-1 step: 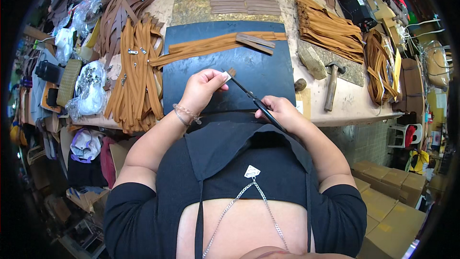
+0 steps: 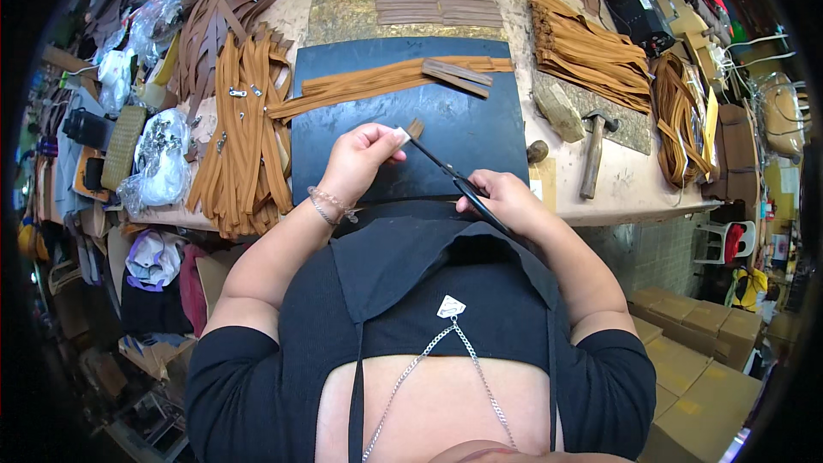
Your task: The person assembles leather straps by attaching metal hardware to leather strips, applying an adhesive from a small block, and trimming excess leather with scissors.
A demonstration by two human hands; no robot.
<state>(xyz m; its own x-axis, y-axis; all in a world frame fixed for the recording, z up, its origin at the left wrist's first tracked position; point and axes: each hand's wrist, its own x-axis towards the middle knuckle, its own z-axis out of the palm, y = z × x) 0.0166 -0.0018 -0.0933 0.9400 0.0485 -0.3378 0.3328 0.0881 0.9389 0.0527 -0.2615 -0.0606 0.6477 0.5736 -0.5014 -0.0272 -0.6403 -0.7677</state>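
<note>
Cluttered worktop (image 2: 639, 184) fills the top of the frame, and over the black mat (image 2: 480, 137) at its centre the left hand (image 2: 360, 159) pinches a small brown piece (image 2: 417, 128) while the right hand (image 2: 501, 199) grips the scissors (image 2: 463, 184), blades pointing right up beside it. With the left hand so near the tips, I'd fear a nick or a crooked snip should the piece twist in that narrow pinch. Loose zip tapes (image 2: 360, 86), upper centre, could get dragged askew if either hand swung forward.
</note>
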